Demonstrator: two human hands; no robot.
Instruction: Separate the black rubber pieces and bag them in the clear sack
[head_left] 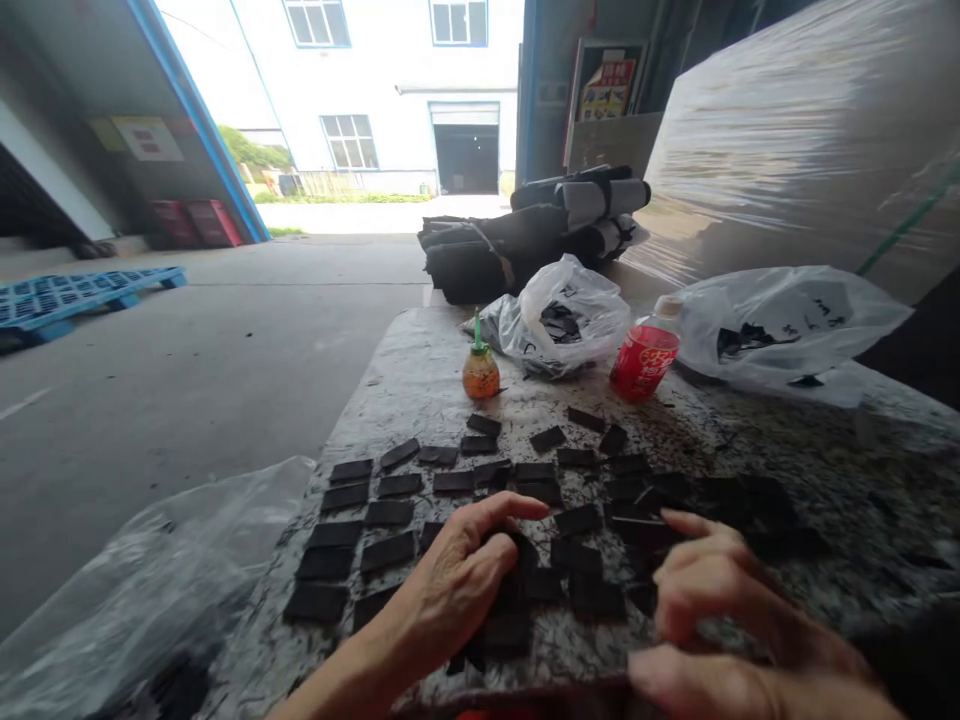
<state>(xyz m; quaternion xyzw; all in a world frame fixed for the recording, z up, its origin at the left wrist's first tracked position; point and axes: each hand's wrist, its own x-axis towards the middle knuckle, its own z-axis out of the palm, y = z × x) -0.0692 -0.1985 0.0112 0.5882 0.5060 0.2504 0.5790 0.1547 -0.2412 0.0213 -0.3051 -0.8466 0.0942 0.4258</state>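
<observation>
Several small black rectangular pieces (390, 513) lie spread in rows over a speckled stone table (420, 380). My left hand (457, 585) rests on the pieces near the front edge, fingers curled and pressed down on a black piece (517, 550). My right hand (720, 620) hovers at the lower right, blurred, its fingers partly stretched toward the dark pieces (637, 525); I see nothing in it.
A small orange glue bottle (480, 370) and a red drink bottle (645, 355) stand mid-table. Two clear plastic bags (570, 310) (787, 320) with black pieces lie behind. Another plastic bag (150, 580) hangs at the left. Dark rolls (525, 235) and a wrapped pallet (810, 130) stand beyond.
</observation>
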